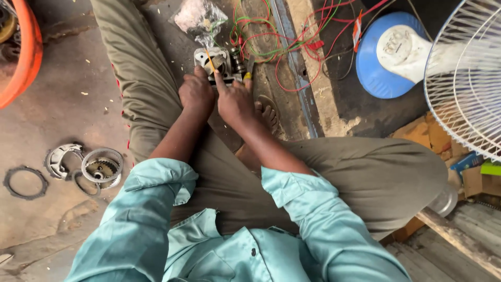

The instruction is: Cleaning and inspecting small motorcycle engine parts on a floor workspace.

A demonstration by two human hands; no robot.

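I sit on the floor with a grey metal engine part point(219, 61) in front of me, between my legs. My left hand point(196, 93) grips its near left side. My right hand point(235, 100) rests on its near right side, index finger stretched along the top, beside a thin yellow-handled tool point(209, 59) that leans across the part. Whether my right hand holds that tool I cannot tell. A crumpled clear plastic bag point(200, 18) lies just beyond the part.
Red and green wires point(282, 44) tangle past the part. A fan with a blue base point(378, 57) and white grille point(464, 73) stands at right. Clutch plates and rings point(102, 166) lie on the floor at left. An orange rim point(26, 57) curves at top left.
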